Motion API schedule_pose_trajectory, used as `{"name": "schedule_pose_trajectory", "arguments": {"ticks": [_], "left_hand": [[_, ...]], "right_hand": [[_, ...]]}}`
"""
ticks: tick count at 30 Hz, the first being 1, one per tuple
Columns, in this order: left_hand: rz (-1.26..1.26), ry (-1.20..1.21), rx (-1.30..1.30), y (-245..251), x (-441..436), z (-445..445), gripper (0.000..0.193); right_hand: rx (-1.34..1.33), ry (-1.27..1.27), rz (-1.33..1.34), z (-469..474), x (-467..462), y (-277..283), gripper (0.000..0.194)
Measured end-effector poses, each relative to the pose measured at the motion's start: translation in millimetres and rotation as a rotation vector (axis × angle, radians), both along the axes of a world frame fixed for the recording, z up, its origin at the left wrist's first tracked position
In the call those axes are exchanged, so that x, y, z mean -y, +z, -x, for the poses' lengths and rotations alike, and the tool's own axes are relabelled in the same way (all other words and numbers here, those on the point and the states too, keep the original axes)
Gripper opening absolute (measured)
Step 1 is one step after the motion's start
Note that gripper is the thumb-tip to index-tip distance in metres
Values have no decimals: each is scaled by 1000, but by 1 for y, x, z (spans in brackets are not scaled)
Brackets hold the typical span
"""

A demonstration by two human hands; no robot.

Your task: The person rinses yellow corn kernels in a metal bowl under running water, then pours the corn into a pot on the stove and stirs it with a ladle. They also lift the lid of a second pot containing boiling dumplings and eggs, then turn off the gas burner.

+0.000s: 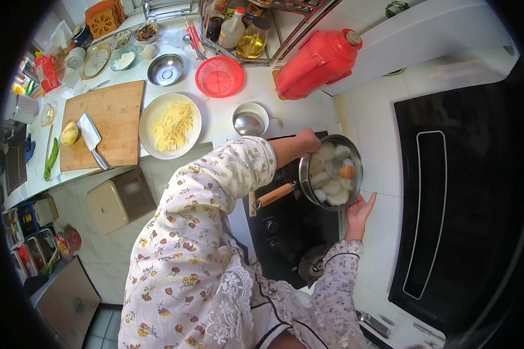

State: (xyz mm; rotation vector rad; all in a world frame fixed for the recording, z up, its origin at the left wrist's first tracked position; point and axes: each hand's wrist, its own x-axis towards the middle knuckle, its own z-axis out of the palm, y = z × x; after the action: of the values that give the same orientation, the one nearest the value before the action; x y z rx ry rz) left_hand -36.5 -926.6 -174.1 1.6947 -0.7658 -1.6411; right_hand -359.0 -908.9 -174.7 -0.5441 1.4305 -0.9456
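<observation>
A steel pan (305, 179) with a long wooden handle (276, 195) stands over the black gas hob. Through what looks like a clear lid, pale rounded pieces (332, 188) show; a wooden knob (346, 172) sits above them. At the pan's upper rim, my left hand (306, 142) has its fingers curled in; their exact hold is hidden. By the lower right rim is my right hand (359, 214), thumb spread wide, fingertips at the edge and partly covered. Nearby on the counter, a white bowl (262, 111) has a shiny metal piece (248, 124) in it.
Left of the hob (303, 244) are a plate (145, 131) of shredded potato (172, 126) and a cutting board (113, 98) with a cleaver (91, 133) and peeled potato (70, 133). A red thermos (314, 63) and red basket (219, 77) stand behind. The range hood (463, 187) overhangs the right.
</observation>
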Motion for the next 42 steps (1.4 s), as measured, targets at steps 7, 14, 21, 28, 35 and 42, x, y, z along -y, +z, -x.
{"name": "schedule_pose_trajectory", "arguments": {"ticks": [7, 14, 21, 28, 35, 42], "left_hand": [[4, 17, 39, -12, 12, 7, 12], [69, -4, 193, -15, 11, 3, 18], [534, 390, -121, 22, -104, -47, 16], [87, 125, 0, -24, -339, -78, 37], [-83, 588, 85, -94, -445, -98, 25], [-261, 723, -162, -172, -487, -111, 17]], "right_hand": [[8, -35, -33, 7, 10, -16, 81], [-196, -118, 14, 20, 7, -25, 65], [-396, -264, 444, 25, -78, -36, 21], [-600, 90, 169, -6, -214, -64, 16], [-641, 255, 182, -71, -255, -103, 18], [-1189, 436, 547, -119, -242, -147, 50]]}}
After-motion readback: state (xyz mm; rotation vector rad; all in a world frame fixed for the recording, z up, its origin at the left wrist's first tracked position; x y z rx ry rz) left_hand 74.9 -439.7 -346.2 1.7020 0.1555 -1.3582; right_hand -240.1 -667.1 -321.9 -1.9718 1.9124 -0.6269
